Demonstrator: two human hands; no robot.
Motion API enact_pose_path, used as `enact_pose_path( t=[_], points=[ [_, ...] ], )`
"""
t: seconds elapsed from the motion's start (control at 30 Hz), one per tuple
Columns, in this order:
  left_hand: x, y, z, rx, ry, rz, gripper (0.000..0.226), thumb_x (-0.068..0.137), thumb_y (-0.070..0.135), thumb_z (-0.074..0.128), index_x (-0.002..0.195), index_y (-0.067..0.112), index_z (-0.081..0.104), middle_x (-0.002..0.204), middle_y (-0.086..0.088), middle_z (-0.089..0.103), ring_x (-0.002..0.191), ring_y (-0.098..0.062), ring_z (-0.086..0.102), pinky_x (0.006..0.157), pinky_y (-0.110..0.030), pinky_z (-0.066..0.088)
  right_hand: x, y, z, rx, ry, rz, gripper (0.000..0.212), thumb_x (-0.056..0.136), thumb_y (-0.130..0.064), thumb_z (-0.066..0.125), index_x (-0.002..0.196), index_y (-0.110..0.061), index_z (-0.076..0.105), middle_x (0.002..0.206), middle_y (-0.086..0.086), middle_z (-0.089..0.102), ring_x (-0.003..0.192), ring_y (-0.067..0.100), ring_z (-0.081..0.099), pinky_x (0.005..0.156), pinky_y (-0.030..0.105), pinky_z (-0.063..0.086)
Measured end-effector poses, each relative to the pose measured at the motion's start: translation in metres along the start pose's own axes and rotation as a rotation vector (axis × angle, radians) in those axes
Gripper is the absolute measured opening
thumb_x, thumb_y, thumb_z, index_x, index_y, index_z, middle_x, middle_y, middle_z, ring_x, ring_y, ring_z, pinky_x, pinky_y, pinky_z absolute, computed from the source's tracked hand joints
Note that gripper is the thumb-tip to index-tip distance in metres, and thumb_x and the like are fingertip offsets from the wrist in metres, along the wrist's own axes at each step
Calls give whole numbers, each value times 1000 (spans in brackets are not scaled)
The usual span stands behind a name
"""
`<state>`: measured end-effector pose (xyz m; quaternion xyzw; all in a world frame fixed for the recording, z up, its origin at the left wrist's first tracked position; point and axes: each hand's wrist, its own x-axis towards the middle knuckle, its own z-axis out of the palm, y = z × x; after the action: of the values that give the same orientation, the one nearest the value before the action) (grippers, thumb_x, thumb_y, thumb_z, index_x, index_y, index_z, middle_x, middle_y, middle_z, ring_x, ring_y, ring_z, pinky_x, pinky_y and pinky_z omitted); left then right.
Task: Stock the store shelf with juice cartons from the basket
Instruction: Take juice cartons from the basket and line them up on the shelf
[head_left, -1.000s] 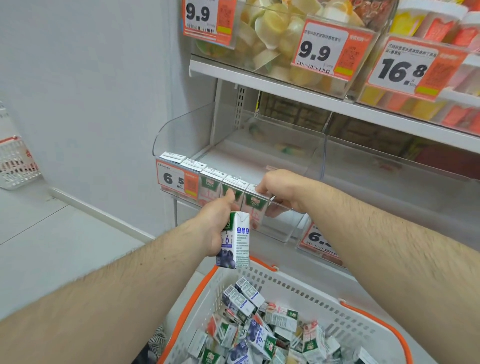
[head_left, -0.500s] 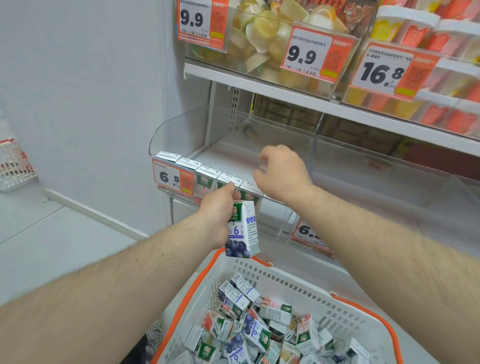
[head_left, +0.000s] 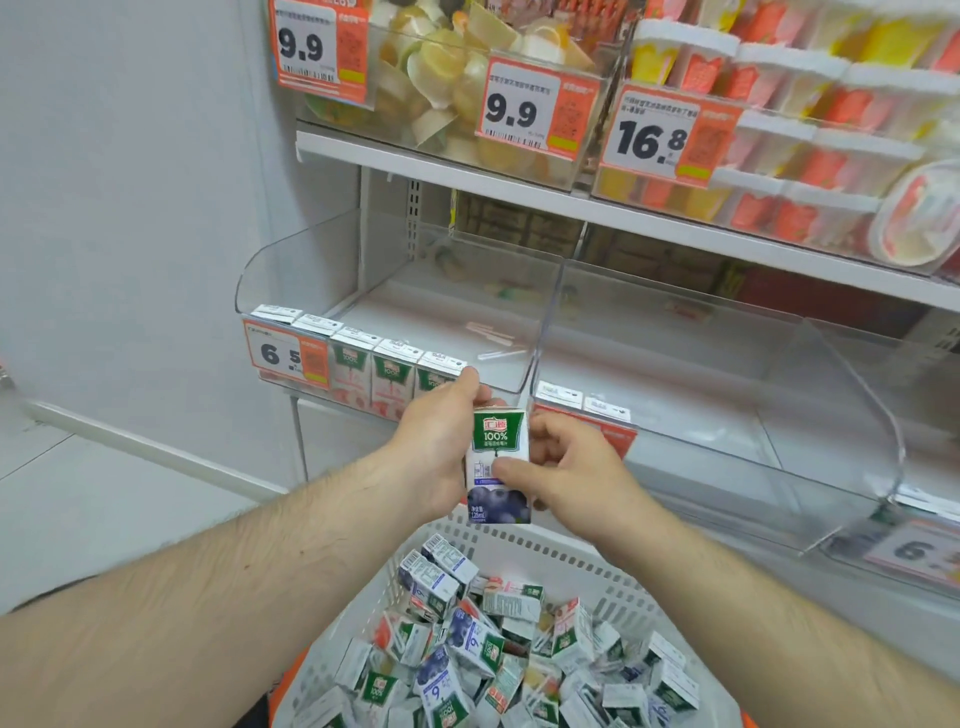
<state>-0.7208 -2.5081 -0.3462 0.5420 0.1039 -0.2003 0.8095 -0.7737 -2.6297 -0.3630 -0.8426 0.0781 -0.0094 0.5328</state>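
A small blueberry juice carton (head_left: 500, 465) stands upright in the air above the basket, label facing me. My left hand (head_left: 437, 449) grips its left side, and my right hand (head_left: 569, 467) holds its right side with the thumb across the front. Behind them, a row of several cartons (head_left: 387, 371) lines the front of the left clear shelf bin (head_left: 291, 270). Two carton tops (head_left: 582, 397) show at the front of the right bin (head_left: 852, 415). The white basket (head_left: 550, 548) with an orange rim sits below, holding several loose cartons (head_left: 467, 644).
The upper shelf (head_left: 519, 192) carries fruit cups and boxed desserts behind price tags 9.9 and 16.8. A 6.5 price tag (head_left: 285, 356) hangs on the left bin front. A grey wall stands at the left, pale floor below it.
My right hand left the shelf row and came down onto the carton in my left hand. The carton turned label-forward and now sits between both hands.
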Motion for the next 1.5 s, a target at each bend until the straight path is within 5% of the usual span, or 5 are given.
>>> enact_pose_path(
  t=[0.3, 0.87, 1.1, 1.27, 1.5],
  points=[
    [-30, -36, 24, 365, -395, 67, 24, 94, 18, 60, 115, 7, 60, 93, -13, 73, 80, -20, 68, 80, -39, 55, -36, 9, -66, 417, 74, 56, 10, 89, 1, 65, 97, -6, 64, 76, 9, 73, 54, 19, 65, 48, 26, 51],
    [-49, -118, 145, 562, -609, 180, 12, 85, 0, 71, 97, 3, 69, 80, -18, 74, 68, -25, 70, 66, -28, 58, -90, 58, -183, -31, 370, 96, 25, 90, -50, 59, 103, -29, 67, 92, -8, 70, 78, 9, 63, 65, 24, 45],
    [-54, -141, 223, 730, -657, 501, 18, 74, 29, 76, 91, 23, 71, 82, 2, 74, 82, -19, 70, 85, -41, 56, -106, 71, -241, -187, 744, 5, 31, 79, -19, 60, 48, -23, 56, 44, -8, 40, 51, 11, 38, 52, 29, 32],
    [-48, -154, 267, 1151, -459, 949, 57, 82, 38, 73, 135, 30, 55, 153, -5, 30, 140, -21, 26, 112, -27, 21, -116, 93, -327, -15, 1145, -58, 26, 73, -24, 51, 49, -17, 47, 49, -10, 39, 58, 15, 38, 59, 32, 32],
    [-29, -184, 282, 1657, -410, 1033, 66, 89, 44, 53, 149, 41, 26, 161, -2, -5, 147, -33, 3, 112, -47, 17, -113, 150, -377, -326, 1309, -14, 20, 89, -26, 55, 102, -20, 69, 108, -5, 63, 104, 11, 57, 89, 27, 46]
  ],
)
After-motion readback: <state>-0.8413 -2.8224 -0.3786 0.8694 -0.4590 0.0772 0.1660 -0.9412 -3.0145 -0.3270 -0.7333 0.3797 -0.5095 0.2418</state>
